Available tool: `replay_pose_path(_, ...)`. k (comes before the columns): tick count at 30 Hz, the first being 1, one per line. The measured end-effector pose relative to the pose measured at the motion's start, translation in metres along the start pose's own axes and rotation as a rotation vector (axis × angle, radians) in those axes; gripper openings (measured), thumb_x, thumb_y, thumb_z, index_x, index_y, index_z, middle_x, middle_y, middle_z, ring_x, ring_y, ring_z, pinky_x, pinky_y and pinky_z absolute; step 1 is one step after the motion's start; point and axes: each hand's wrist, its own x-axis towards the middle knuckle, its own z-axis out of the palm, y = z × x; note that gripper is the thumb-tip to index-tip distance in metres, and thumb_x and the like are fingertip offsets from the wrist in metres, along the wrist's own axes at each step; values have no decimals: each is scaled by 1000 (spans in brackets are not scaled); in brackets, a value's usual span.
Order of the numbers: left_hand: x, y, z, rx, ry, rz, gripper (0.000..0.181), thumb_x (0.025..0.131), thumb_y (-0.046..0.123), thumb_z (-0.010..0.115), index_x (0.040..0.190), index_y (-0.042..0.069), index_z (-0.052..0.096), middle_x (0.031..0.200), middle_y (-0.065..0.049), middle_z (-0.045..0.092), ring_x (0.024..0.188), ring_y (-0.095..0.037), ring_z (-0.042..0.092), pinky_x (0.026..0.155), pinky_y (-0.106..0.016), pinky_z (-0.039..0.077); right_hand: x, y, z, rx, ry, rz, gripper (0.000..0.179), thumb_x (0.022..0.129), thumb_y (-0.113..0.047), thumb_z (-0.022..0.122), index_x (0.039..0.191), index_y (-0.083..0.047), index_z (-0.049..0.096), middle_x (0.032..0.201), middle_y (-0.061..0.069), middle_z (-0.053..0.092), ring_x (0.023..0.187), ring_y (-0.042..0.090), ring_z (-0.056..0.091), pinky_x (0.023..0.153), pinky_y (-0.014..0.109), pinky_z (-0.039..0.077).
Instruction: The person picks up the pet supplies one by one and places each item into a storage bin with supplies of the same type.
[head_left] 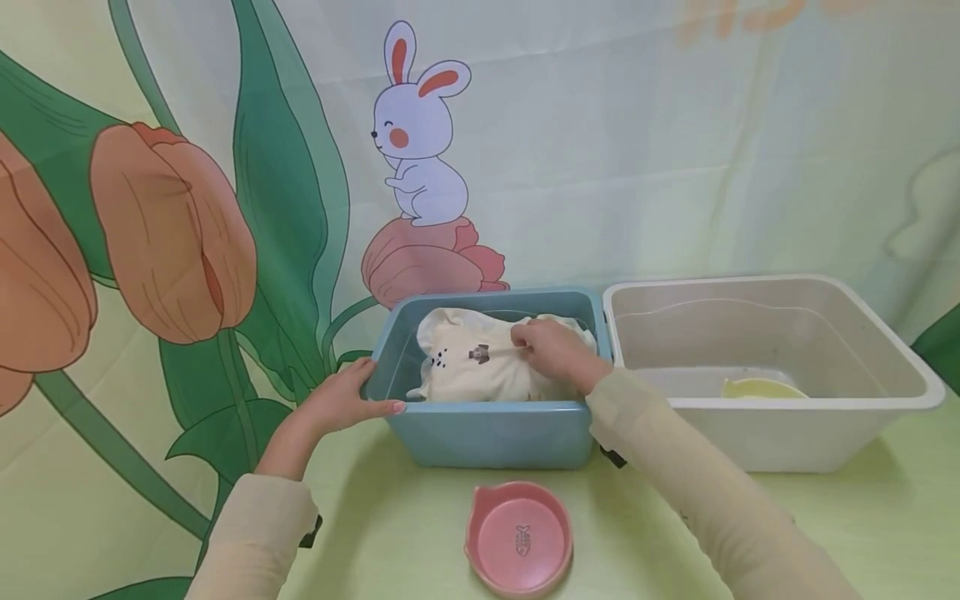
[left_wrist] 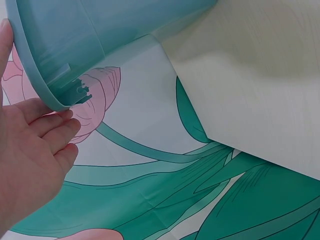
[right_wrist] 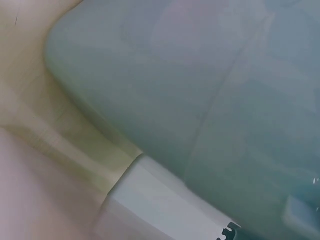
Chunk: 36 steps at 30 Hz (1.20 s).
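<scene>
A cream ruffle-edged cloth (head_left: 457, 379) printed with a small dog and dark paw-like spots lies in the blue plastic bin (head_left: 491, 435). My right hand (head_left: 557, 350) reaches over the bin's front right rim and pinches the cloth near its right side, raising a fold; its fingertips are partly hidden. At the bin's left front corner, my left hand (head_left: 347, 396) holds the rim, thumb along the front edge. In the left wrist view, the left fingers (left_wrist: 55, 132) bend under the rim. The right wrist view shows the blue bin's outer wall (right_wrist: 165, 90) but not the hand.
A white bin (head_left: 757, 433) stands against the blue one's right side, with a yellow item (head_left: 763, 388) inside. In front, a pink cat-eared dish (head_left: 521, 537) with a fishbone mark sits on the pale table (head_left: 397, 517). A printed curtain (head_left: 615, 150) hangs behind.
</scene>
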Motion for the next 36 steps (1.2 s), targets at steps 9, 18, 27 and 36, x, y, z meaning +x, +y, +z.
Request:
replay_pose_path(9,0,0,0,3,3,-2,101,72,62,58,140,-2,18,144,-24,18,128,-43,24,96,-59,28,0,3,5,-13,4,-18,4,87,-12,54,88,-15,56,81,2,57,74,17,47,70,28,41)
replay_pose_path(18,1,1,0,-2,-5,-18,102,71,63,58,140,-1,17,144,-23,18,128,-44,24,96,-60,29,1,5,11,-6,-36,-15,4,86,-13,56,89,-16,57,79,2,55,74,17,48,69,26,40)
replay_pose_path(27,0,1,0,0,-7,-11,103,72,63,57,140,-2,16,144,-23,16,129,-43,23,97,-59,28,0,5,13,2,-66,11,5,86,-14,57,90,-17,57,79,1,55,75,16,48,71,27,41)
replay_pose_path(36,-2,2,-1,6,-6,3,102,73,61,57,139,-4,17,144,-25,17,128,-44,23,97,-58,27,1,5,15,-7,-106,4,1,86,-13,56,86,-13,58,75,2,53,74,16,47,67,26,38)
